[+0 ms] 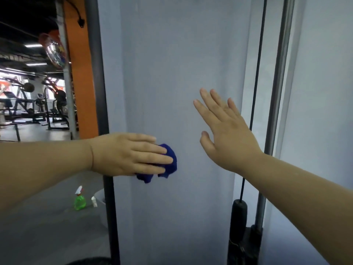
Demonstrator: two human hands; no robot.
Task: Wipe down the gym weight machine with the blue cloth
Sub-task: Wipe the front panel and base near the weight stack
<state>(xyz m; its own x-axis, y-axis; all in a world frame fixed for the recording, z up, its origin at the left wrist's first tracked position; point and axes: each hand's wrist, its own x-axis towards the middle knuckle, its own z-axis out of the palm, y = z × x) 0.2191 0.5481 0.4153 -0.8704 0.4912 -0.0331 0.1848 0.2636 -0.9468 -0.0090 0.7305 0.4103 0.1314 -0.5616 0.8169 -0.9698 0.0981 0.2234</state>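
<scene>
Our left hand [131,153] lay flat, fingers straight, pressing the bunched blue cloth [169,166] against the weight machine's pale panel [172,64]. The cloth peeped out past the fingertips, towards our right hand [227,131], which was spread wide and held nothing; we could not tell whether it touched the panel. The panel ran upright, so we judged most of the wiping lay above and below the cloth. A black cable [257,73] and a steel guide rod [279,83] stood to its right, and a green spray bottle [79,200] sat on the grey floor [47,217].
</scene>
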